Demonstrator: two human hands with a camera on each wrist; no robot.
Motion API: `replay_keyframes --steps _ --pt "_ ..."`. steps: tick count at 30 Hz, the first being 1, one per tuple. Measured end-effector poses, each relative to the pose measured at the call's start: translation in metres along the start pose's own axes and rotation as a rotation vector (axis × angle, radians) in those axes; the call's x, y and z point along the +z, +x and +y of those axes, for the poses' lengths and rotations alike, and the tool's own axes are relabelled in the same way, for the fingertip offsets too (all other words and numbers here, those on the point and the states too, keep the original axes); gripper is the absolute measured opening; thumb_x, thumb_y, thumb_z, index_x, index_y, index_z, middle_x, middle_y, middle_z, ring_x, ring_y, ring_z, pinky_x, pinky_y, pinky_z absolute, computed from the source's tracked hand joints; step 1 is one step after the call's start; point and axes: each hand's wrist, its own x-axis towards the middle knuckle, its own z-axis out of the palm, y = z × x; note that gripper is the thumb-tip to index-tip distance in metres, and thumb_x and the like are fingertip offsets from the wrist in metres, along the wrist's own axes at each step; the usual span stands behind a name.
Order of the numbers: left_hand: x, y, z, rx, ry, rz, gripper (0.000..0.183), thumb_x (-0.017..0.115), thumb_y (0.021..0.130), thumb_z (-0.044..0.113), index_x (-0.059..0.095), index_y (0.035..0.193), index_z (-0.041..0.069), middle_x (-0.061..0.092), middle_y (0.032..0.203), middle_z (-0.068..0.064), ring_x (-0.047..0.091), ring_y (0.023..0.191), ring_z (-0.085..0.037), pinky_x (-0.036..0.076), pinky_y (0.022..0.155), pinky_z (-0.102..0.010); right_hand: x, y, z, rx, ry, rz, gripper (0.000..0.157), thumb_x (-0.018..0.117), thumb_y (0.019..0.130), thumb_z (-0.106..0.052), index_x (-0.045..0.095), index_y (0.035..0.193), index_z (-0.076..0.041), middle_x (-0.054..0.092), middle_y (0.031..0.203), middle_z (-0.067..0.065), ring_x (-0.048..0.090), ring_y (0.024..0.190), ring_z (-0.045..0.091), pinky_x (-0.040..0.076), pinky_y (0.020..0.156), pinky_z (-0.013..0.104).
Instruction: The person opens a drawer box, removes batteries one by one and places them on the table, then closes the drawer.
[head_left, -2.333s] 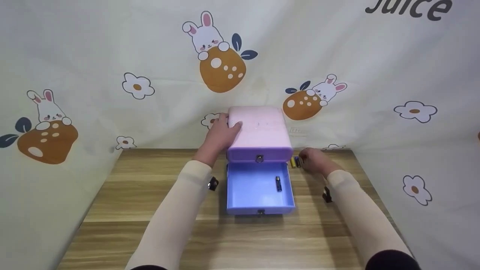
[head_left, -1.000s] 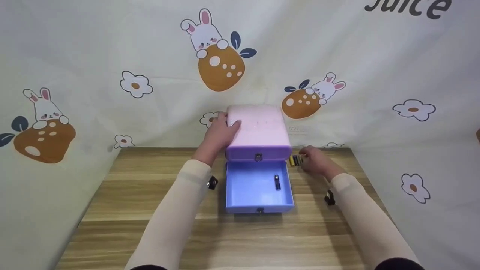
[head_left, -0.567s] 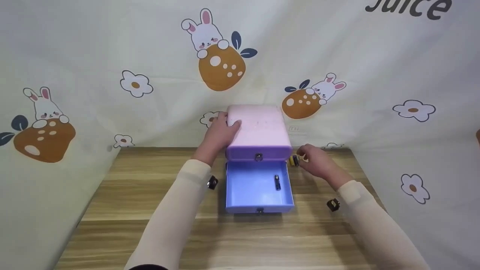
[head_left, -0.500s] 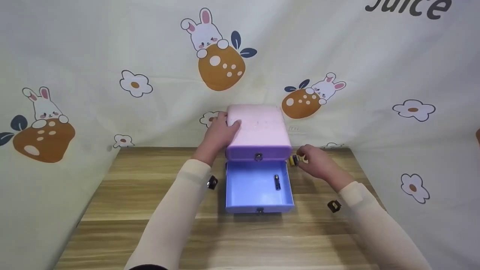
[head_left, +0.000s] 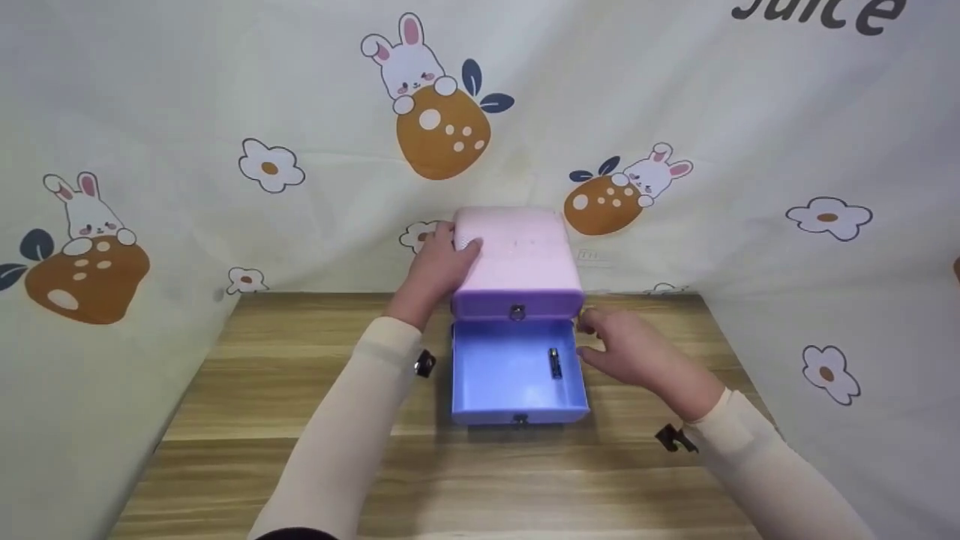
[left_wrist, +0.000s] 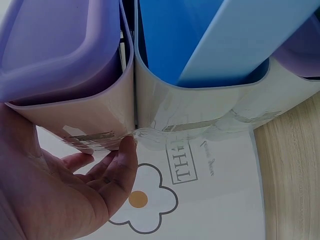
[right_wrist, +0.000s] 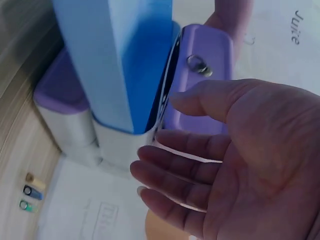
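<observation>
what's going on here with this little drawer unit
A person's left hand holds the upper left of a pink-topped drawer unit. The blue drawer is pulled out, with one dark battery inside, toward its right side. The right hand is near that side, its fingers relaxed and nothing visible in them. Three small cylinders, probably batteries too, are on the table to the unit's right.

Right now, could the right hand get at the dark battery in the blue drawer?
Likely yes: the right hand is open and empty beside the blue drawer, whose top is uncovered over the dark battery; only the side wall seems in the way.
</observation>
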Motion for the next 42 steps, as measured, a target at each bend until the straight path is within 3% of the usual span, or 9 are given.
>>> replay_keyframes --steps 8,13,20,27,36,42 --pt "0.000 0.001 -0.001 0.029 0.026 0.018 0.076 0.057 0.109 0.056 0.039 0.164 0.006 0.051 0.160 -0.020 0.052 0.149 -0.038 0.040 0.123 -0.052 0.008 0.000 -0.027 -0.163 -0.089 -0.028 0.034 0.087 0.094 -0.022 0.072 0.120 -0.005 0.073 0.118 0.009 0.071 0.106 0.029 0.060 0.094 0.052" --pt "-0.001 0.001 -0.002 0.020 0.026 0.009 0.077 0.056 0.110 0.056 0.038 0.165 0.006 0.049 0.163 -0.021 0.050 0.151 -0.039 0.039 0.124 -0.053 0.018 0.006 -0.037 -0.210 -0.145 -0.059 0.042 0.091 0.093 -0.026 0.074 0.123 -0.002 0.072 0.117 0.011 0.068 0.102 0.028 0.060 0.093 0.050" --pt "0.000 0.003 -0.002 0.009 0.038 0.005 0.077 0.055 0.110 0.057 0.037 0.166 0.007 0.047 0.164 -0.021 0.049 0.152 -0.039 0.039 0.125 -0.054 0.029 0.013 -0.045 -0.200 -0.217 -0.103 0.051 0.094 0.089 -0.028 0.073 0.126 0.001 0.071 0.111 0.012 0.068 0.099 0.030 0.059 0.093 0.051" --pt "0.001 0.003 -0.002 0.012 0.029 0.006 0.077 0.055 0.109 0.058 0.038 0.165 0.007 0.048 0.163 -0.022 0.050 0.151 -0.040 0.040 0.124 -0.054 0.038 0.016 -0.048 -0.167 -0.340 -0.128 0.055 0.092 0.088 -0.026 0.071 0.129 0.003 0.071 0.116 0.018 0.068 0.109 0.038 0.056 0.104 0.057" --pt "0.000 0.001 -0.004 0.026 0.031 0.014 0.075 0.055 0.108 0.057 0.040 0.162 0.007 0.050 0.158 -0.022 0.054 0.144 -0.039 0.042 0.122 -0.053 0.055 0.020 -0.050 -0.177 -0.580 -0.092 0.042 0.083 0.092 -0.022 0.072 0.125 0.002 0.072 0.115 0.019 0.068 0.107 0.037 0.055 0.104 0.056" --pt "0.000 0.003 -0.004 0.032 0.034 0.012 0.076 0.054 0.109 0.058 0.039 0.164 0.007 0.049 0.160 -0.023 0.053 0.147 -0.040 0.041 0.122 -0.054 0.055 0.022 -0.051 -0.139 -0.581 -0.135 0.041 0.076 0.095 -0.015 0.070 0.131 0.004 0.070 0.122 0.022 0.067 0.115 0.040 0.051 0.112 0.058"
